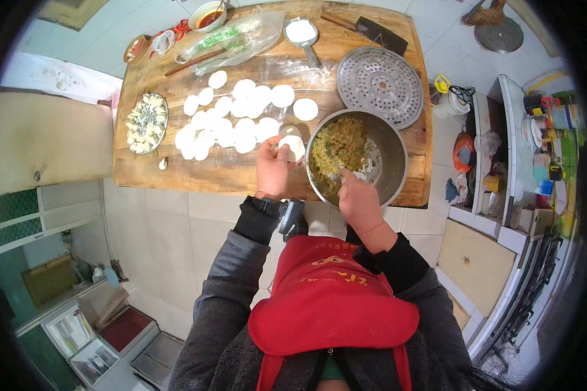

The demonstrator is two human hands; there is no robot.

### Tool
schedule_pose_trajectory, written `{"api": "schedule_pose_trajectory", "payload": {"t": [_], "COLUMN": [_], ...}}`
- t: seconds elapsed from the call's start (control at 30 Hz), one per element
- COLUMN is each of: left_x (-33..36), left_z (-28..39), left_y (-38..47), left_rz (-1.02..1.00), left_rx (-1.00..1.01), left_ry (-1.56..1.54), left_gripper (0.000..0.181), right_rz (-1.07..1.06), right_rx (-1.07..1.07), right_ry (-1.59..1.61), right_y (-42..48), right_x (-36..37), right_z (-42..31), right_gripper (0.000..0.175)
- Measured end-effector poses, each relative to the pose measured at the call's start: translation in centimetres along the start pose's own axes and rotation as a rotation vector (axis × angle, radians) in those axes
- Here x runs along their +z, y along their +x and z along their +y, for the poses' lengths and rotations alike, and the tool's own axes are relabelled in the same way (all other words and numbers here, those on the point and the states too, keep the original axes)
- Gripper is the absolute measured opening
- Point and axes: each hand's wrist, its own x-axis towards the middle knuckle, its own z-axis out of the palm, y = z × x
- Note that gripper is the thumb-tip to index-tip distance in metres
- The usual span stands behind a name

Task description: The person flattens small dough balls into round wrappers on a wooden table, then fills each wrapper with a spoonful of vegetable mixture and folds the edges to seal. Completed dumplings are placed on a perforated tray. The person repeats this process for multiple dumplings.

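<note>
Between the thumb and fingers of my left hand rests a round dough wrapper, held up just left of a metal pot. My right hand grips a thin utensil whose tip is in the chopped filling; its full shape is partly hidden. The filling covers the left side of the pot, and white smears show on the bare bottom. Many white dough wrappers lie spread and overlapping on the wooden table, left of my left hand.
A plate of folded dumplings stands at the table's left. Behind lie a rolling pin, a plastic bag, a scoop of flour and a cleaver. A perforated steamer tray sits behind the pot. A bowl of red sauce is farther back.
</note>
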Motion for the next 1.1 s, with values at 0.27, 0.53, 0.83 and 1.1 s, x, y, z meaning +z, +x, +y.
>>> {"api": "schedule_pose_trajectory", "payload": {"t": [0.27, 0.53, 0.83, 1.1], "left_x": [1.1, 1.3, 1.5, 2.2], "left_z": [-0.1, 0.0, -0.5, -0.4], "left_y": [0.9, 0.9, 1.0, 0.5], "left_rz": [-0.008, -0.025, -0.054, 0.063], "left_rx": [-0.01, 0.009, 0.088, 0.474], "left_ry": [0.107, 0.183, 0.322, 0.944], "left_gripper": [0.022, 0.021, 0.023, 0.021], "right_rz": [0.075, 0.034, 0.011, 0.058], "right_rx": [0.082, 0.268, 0.457, 0.418], "right_ry": [0.16, 0.506, 0.813, 0.836], "right_y": [0.1, -0.2, -1.2, -1.7], "right_x": [1.6, 2.0, 2.3, 2.6], "right_z": [-0.5, -2.8, -3.5, -3.3], "right_gripper": [0.029, 0.032, 0.033, 0.033]}}
